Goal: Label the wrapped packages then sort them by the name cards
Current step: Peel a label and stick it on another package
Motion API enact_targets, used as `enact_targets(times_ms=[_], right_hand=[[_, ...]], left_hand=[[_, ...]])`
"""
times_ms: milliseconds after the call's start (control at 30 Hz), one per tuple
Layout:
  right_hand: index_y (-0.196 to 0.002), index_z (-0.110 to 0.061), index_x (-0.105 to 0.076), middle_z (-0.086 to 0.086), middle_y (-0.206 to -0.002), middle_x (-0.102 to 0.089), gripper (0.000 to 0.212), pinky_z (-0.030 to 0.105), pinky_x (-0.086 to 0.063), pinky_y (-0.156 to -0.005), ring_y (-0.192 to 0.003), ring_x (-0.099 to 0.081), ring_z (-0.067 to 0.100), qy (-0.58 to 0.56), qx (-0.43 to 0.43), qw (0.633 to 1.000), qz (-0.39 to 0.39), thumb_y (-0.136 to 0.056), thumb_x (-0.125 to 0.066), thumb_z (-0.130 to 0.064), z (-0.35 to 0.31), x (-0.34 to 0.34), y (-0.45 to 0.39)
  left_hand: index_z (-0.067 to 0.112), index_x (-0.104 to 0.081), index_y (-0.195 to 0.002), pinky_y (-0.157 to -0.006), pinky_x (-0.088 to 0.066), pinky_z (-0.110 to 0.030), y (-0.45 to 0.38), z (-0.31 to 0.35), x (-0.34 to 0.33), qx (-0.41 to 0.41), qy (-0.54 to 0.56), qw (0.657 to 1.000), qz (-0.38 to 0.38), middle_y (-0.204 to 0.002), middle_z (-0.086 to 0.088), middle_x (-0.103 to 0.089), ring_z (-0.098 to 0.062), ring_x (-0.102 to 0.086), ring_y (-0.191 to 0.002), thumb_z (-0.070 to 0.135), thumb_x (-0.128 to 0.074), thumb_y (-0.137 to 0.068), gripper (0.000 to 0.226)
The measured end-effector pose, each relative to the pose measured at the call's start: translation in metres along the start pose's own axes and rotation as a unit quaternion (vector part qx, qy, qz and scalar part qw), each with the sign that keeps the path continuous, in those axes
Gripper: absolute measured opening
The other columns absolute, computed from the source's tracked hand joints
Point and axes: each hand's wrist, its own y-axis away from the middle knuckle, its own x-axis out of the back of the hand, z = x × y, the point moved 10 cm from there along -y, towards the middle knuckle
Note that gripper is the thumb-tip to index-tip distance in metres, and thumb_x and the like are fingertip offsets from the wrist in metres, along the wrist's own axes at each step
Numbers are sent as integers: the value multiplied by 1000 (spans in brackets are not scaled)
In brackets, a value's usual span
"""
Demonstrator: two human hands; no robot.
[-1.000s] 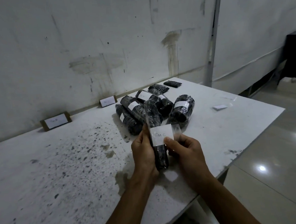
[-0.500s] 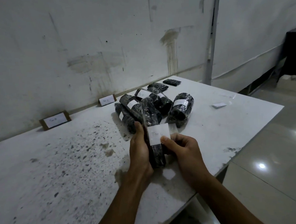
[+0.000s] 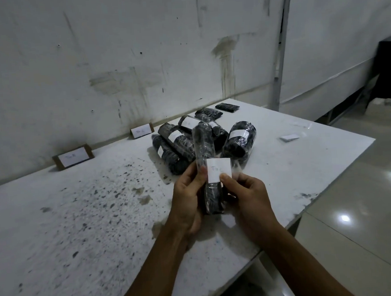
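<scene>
The white label [image 3: 219, 172] on the wrapped package [image 3: 206, 151] held between the left hand [image 3: 189, 199] and the right hand [image 3: 246, 197] carries handwriting that looks like "Tim C", its end partly covered by the right thumb. Far beyond the left hand, against the wall, the nearer name card [image 3: 141, 131] seems to read "Tim C" and the farther-left name card [image 3: 73, 157] something like "Tim A" or "Tim B", too faint to settle. Labels on the piled packages [image 3: 212, 137] just beyond the hands show no legible writing.

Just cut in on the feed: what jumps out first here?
Front and centre, both hands hold one wrapped package upright: the left hand grips it while the right hand presses a white label onto it. Behind it lies a pile of labelled packages, and two name cards stand along the wall.
</scene>
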Motion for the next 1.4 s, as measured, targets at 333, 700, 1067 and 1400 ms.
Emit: enact_targets(times_ms=[333,700,1067,1400], right_hand=[[-82,-9,-72,16,-81,-72,22,35,-52,-71,-75,-65,21,134,57,987,-64,-93,-70,-28,-12,-19,7],[-83,-7,-71,9,-80,-74,19,31,-53,-72,-75,-68,16,102,33,993,-53,-95,-68,-21,-10,-15,5],[-100,6,-68,10,-84,-73,21,30,-58,-70,-78,-70,20,45,9,996,-77,-94,-67,-14,-8,-17,6],[-92,2,-68,-3,-69,-66,22,22,-51,-58,-64,-62,9,103,50,992,-58,-98,-64,-19,-13,-17,9]], left_hand=[[1,-76,-104,-91,-56,-62,8,-13,39,55,13,969,242,-104,-25,-75,-42,-73,-97,63,-67,-73,70],[5,-64,-128,-90,-57,-57,-3,-18,23,78,37,988,127,-110,-22,-72,-35,-71,-96,70,-82,-61,95],[4,-72,-107,-88,-59,-48,-3,-6,23,14,-58,992,107,-106,-19,-75,-34,-72,-98,38,-73,-80,44],[11,-72,-110,-89,-58,-60,4,-2,10,-5,-113,991,73,-106,-15,-76,-34,-74,-100,32,-82,-75,42]])
